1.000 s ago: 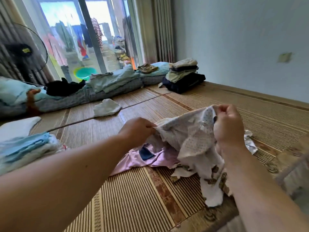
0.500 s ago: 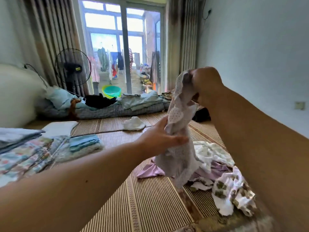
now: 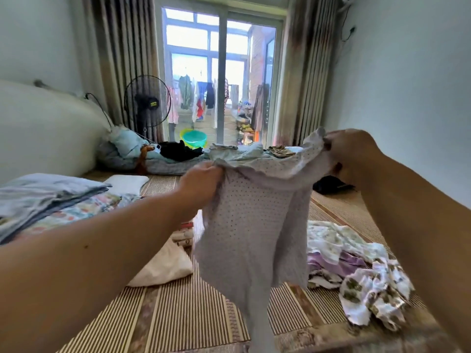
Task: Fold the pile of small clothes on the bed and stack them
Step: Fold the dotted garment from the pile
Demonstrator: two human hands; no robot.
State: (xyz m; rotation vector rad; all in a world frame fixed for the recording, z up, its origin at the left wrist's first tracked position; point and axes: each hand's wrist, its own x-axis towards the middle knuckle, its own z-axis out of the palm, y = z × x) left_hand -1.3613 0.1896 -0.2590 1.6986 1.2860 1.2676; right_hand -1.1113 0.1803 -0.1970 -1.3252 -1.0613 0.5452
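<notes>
I count one pale dotted cotton garment (image 3: pixel 254 225), held up in the air above the striped woven bed mat (image 3: pixel 178 314). It hangs between two hands. My left hand (image 3: pixel 201 184) is curled tight round its left top edge. My right hand (image 3: pixel 349 151), a little higher, pinches the right top corner with its fingers closed. To the right, on the mat, lies one loose pile of printed and lilac small clothes (image 3: pixel 356 266). At the far left sits one folded stack of blue and floral fabrics (image 3: pixel 51 200). One crumpled cream cloth (image 3: pixel 165 266) lies near the garment's lower left.
</notes>
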